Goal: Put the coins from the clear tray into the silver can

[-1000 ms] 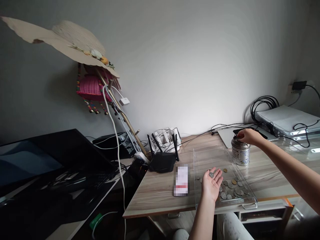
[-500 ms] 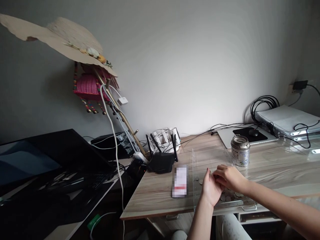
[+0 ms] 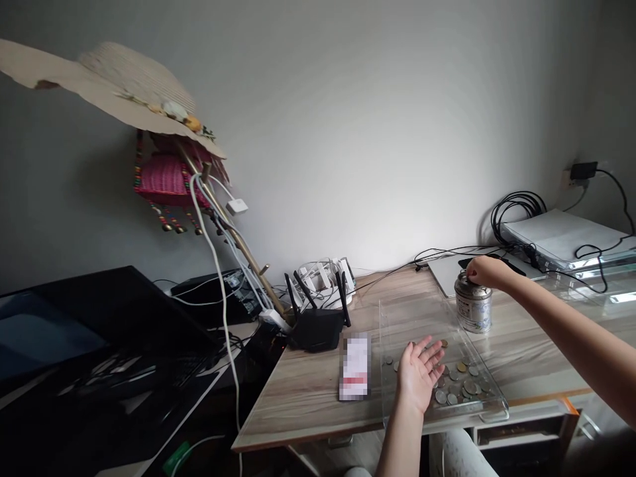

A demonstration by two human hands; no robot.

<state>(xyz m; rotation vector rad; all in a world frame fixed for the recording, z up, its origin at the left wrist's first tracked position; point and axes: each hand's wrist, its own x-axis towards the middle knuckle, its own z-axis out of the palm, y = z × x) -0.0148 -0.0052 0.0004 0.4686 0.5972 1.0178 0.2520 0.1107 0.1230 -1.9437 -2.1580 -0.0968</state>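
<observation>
A: What sits on the wooden surface [image 3: 318, 391]?
B: A clear acrylic tray [image 3: 412, 318] at five o'clock, a coin tin [image 3: 473, 305] at its two o'clock corner, loose coins [image 3: 462, 384] in the tray

A: The hands?
B: Right hand [image 3: 484, 270] pinched at the tin's slotted top; whether it holds a coin, I cannot tell. Left hand [image 3: 416, 371] palm up, fingers released, over the tray

A: Handling?
B: Coins look thin, hard, slippery; pinch them by the rims
</observation>
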